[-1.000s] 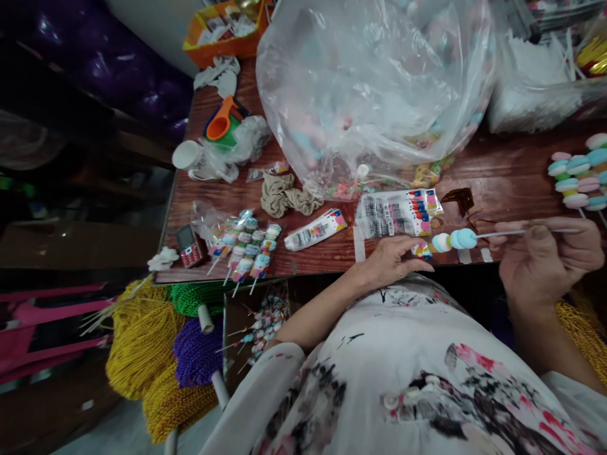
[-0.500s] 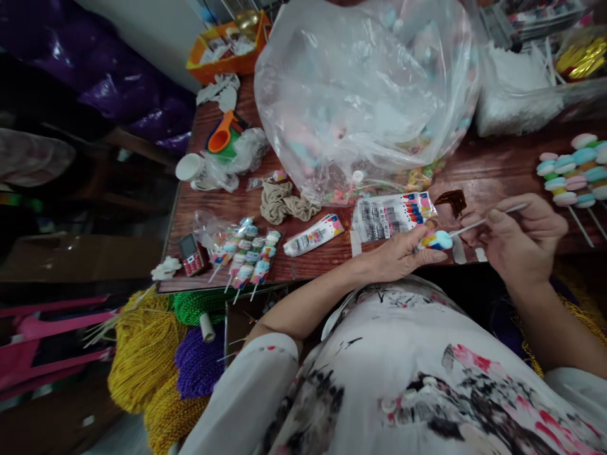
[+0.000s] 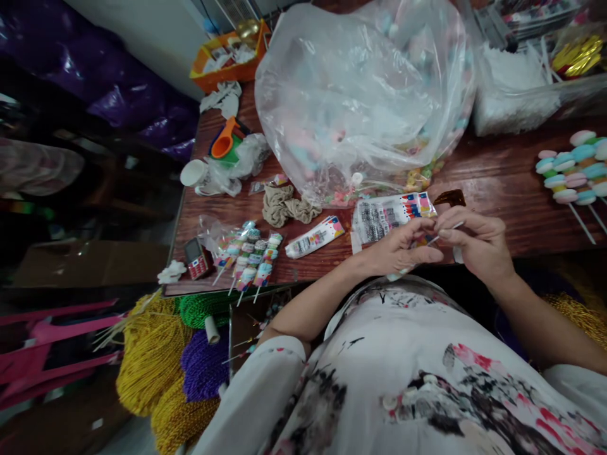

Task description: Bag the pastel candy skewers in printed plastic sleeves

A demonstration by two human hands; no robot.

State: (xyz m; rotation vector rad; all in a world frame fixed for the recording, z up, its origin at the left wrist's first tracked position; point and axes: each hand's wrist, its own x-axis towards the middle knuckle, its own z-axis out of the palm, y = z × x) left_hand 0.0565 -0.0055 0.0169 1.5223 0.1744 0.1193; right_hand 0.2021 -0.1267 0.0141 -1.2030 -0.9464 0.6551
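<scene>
the grip of the right hand (image 3: 474, 243) is a close pinch, thumb and fingers together on a thin white stick (image 3: 458, 225). the left hand (image 3: 403, 249) is right beside it, fingers curled in; a pale blue bit of candy (image 3: 397, 275) shows below its palm, the rest hidden, so i cannot tell how tightly it is held. the stick and candy are at the near edge of the bench (image 3: 493, 177), just in front of the person's shirt (image 3: 427, 341).

just beyond the left hand lie flat printed wrappers (image 3: 389, 218), with a smaller wrapper bundle (image 3: 315, 237) to their left. farther left are a beige cloth (image 3: 287, 205), wrapped candy sticks (image 3: 268, 258) and a phone (image 3: 196, 258). a big clear bag (image 3: 365, 95) fills the far middle. unwrapped candy sticks (image 3: 576, 180) lie at the right.
</scene>
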